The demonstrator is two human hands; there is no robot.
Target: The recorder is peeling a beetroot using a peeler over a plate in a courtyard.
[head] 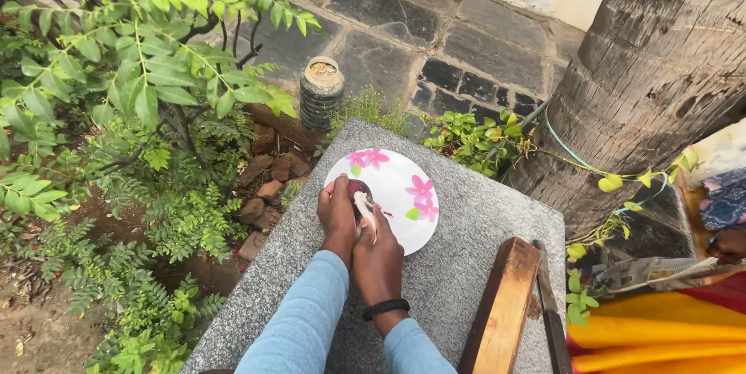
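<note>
Both my hands meet over a white plate (404, 180) with pink flowers, which rests on a grey stone slab (466, 242). My left hand (336, 214) cups a small dark reddish-brown round thing (358, 186), maybe an onion, against the plate's near-left edge. My right hand (378, 256) grips a pale, whitish piece (365, 207) that touches the dark thing; I cannot tell whether it is a tool or a peel. I wear light blue sleeves and a black band on the right wrist.
A wooden block with a metal blade (505, 304) lies on the slab's right side. A thick tree trunk (660, 71) stands at the right. Leafy bushes (140, 94) and a small ribbed pot (321, 90) are at the left. Another person's hand and yellow-red cloth (660, 335) are at the far right.
</note>
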